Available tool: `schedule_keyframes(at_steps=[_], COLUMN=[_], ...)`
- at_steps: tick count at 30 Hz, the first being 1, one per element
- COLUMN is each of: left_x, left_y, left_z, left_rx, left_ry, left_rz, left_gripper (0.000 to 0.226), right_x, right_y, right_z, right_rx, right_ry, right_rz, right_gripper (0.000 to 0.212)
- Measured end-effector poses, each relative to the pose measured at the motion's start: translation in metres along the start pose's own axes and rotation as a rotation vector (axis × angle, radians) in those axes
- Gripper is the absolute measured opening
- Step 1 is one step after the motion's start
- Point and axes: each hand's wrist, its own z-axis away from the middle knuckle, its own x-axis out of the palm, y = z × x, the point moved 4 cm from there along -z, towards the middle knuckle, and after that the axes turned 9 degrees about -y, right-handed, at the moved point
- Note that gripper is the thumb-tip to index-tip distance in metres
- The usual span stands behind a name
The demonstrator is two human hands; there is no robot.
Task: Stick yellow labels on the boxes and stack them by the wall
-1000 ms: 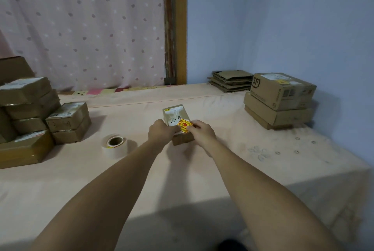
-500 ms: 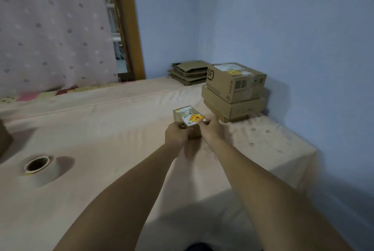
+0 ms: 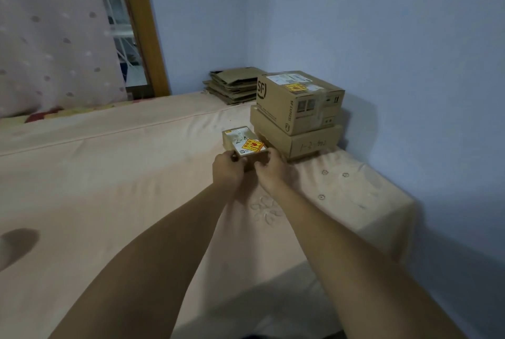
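The small box (image 3: 240,144) has travelled rightward across the bed (image 3: 109,161) over the past second. It now sits just beside the stack (image 3: 297,123) by the wall (image 3: 410,65), with a yellow label (image 3: 252,145) already on its top face. By that reading, sticking is finished for this box and stacking is the step in hand.

From the left are a dotted curtain (image 3: 54,38) and flattened cardboard (image 3: 232,86) in the corner. The left hand (image 3: 228,169) has its grip closed round the box's near left corner. The right hand (image 3: 270,168) clasps the near right edge, and both forearms stretch forward and converge. It is hard to tell from this angle whether the box rests on the sheet or is lifted clear. To its right, a labelled SF box (image 3: 297,101) tops a flatter box (image 3: 300,143).
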Motion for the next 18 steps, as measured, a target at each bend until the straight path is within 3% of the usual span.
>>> schedule_keyframes(at_steps=[5, 18], left_x=[0.005, 0.005], left_y=[0.002, 0.004], left_z=[-0.01, -0.009], left_rx=[-0.001, -0.017], left_ry=[0.002, -0.038], left_rz=[-0.011, -0.049], left_gripper=[0.034, 0.041], right_x=[-0.001, -0.005], right_y=[0.001, 0.003], right_z=[-0.005, 0.006], right_rx=[-0.03, -0.07], right_ry=[-0.026, -0.083], right_rz=[0.019, 0.119], right_gripper=[0.059, 0.051])
